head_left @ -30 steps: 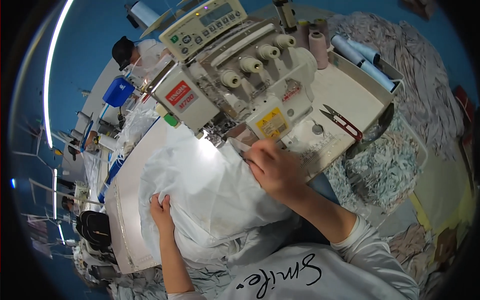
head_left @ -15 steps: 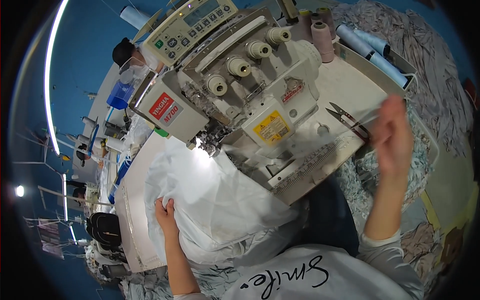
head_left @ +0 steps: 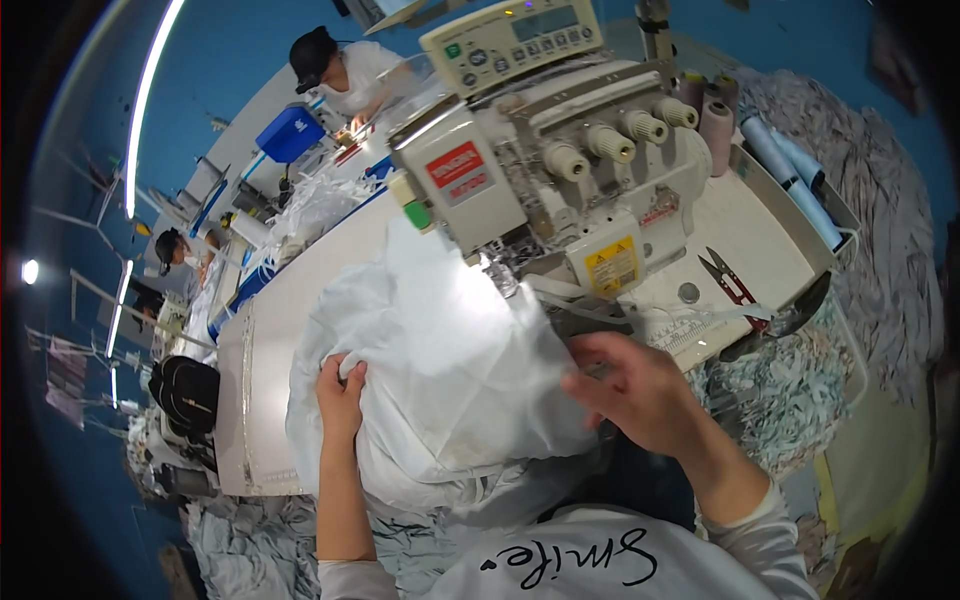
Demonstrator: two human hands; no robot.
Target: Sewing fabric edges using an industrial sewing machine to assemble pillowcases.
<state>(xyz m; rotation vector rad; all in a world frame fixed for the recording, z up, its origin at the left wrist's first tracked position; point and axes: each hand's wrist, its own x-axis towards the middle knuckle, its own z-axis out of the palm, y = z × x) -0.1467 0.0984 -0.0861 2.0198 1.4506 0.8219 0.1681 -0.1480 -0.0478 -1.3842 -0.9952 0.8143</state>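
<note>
A large piece of white fabric (head_left: 450, 380) lies bunched on the sewing table, its far part under the lit needle area of an overlock sewing machine (head_left: 560, 190). My left hand (head_left: 342, 395) grips a fold at the fabric's left side between thumb and fingers. By the fabric's right edge is my right hand (head_left: 645, 395), its fingers apart and slightly curled, with nothing visible in them. Whether its fingertips touch the cloth I cannot tell. A thin whitish strip (head_left: 690, 312) runs from near the needle area across the machine's bed to the right.
Red-handled scissors (head_left: 735, 283) lie right of the machine. Beyond them stand thread cones (head_left: 716, 138) and a tray holding blue rolls (head_left: 790, 180). Fabric scraps (head_left: 780, 400) fill a bin at the right. A black bag (head_left: 185, 393) is at the left; co-workers sit farther back.
My right hand has come back leftward from beside the scissors to the fabric's right edge. The strip now lies along the bed. My left hand keeps its hold; the view has shifted.
</note>
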